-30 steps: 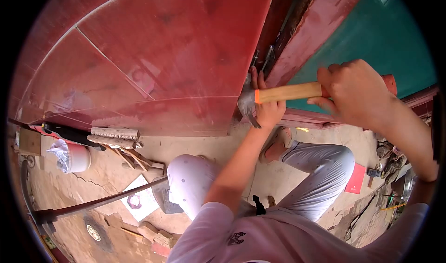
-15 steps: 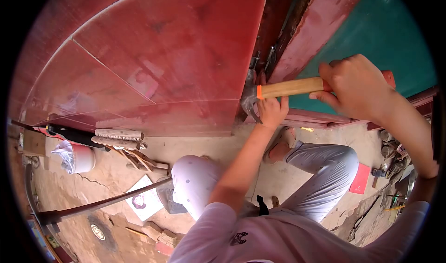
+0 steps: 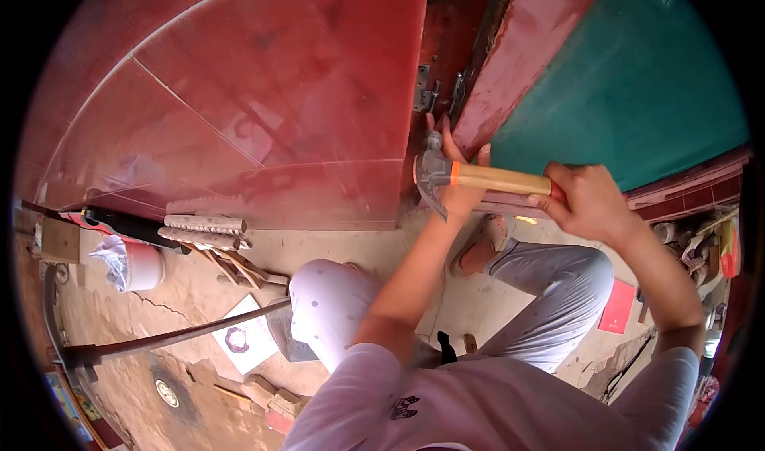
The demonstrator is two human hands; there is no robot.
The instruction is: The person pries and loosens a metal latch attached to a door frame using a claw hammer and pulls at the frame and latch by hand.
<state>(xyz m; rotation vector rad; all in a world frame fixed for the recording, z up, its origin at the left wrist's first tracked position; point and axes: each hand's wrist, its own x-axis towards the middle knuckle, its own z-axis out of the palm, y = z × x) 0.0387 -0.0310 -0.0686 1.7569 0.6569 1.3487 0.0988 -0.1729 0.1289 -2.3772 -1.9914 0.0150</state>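
Observation:
My right hand (image 3: 594, 200) is wrapped round the red grip end of a claw hammer (image 3: 506, 180) with a wooden handle and an orange band. The hammer's dark head lies in front of my left hand (image 3: 464, 200) and covers part of it. My left fingers reach up against the dark door frame (image 3: 446, 45), just below a metal latch plate (image 3: 422, 88) and a small bolt (image 3: 458, 88). The fingertips look closed together on something, but what they hold is too small and hidden to make out.
A red tiled wall (image 3: 319, 76) rises at left and a green door panel (image 3: 621, 84) at right. On the floor are a white bucket (image 3: 145, 268), a wooden stool (image 3: 239, 272), a paper sheet (image 3: 245, 347) and a red booklet (image 3: 617, 307). A long metal bar (image 3: 183, 331) crosses the left.
My right hand has moved down with the hammer, whose handle now slopes the other way. The hammer head has come lower, over my left hand, and the latch shows more clearly.

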